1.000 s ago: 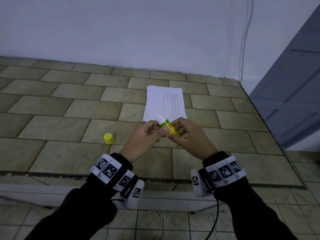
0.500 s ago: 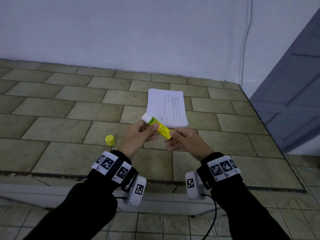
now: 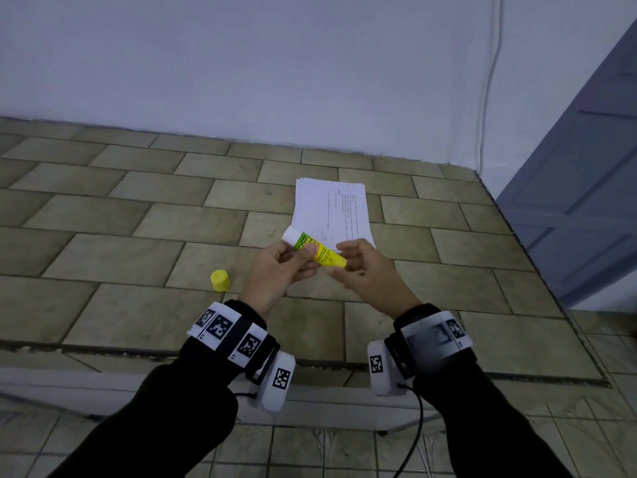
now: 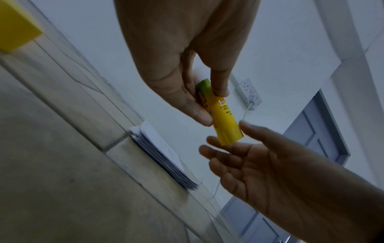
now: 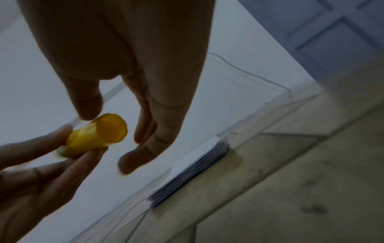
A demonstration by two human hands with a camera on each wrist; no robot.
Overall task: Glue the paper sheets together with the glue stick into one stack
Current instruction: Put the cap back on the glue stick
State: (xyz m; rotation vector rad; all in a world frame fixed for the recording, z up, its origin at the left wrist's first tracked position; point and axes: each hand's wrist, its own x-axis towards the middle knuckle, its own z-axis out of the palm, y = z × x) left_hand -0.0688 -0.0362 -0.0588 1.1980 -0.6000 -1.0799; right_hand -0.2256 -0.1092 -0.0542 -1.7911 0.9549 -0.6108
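A yellow-green glue stick [image 3: 315, 252] with its white glue end pointing up-left is pinched between the thumb and fingers of my left hand [image 3: 303, 255]. The left wrist view shows that pinch on the upper part of the glue stick [image 4: 221, 111]. My right hand [image 3: 348, 262] hovers at the stick's base with loosely spread fingers [image 4: 216, 152] and grips nothing. In the right wrist view the stick's round base [image 5: 110, 129] faces the camera. A stack of printed white paper sheets [image 3: 331, 208] lies on the tiled surface just beyond both hands. The stick's yellow cap [image 3: 220, 280] stands on the tiles, left of my left hand.
The tiled surface [image 3: 120, 243] ends in a front edge [image 3: 310, 362] near my wrists. A white wall stands behind and a grey-blue door [image 3: 586, 188] at the right. A wall socket [image 4: 249, 92] with a plugged-in cable shows in the left wrist view.
The stick has tipped from nearly upright to slanting up-left. My right hand, which held its base, has let go and opened; my left hand keeps hold.
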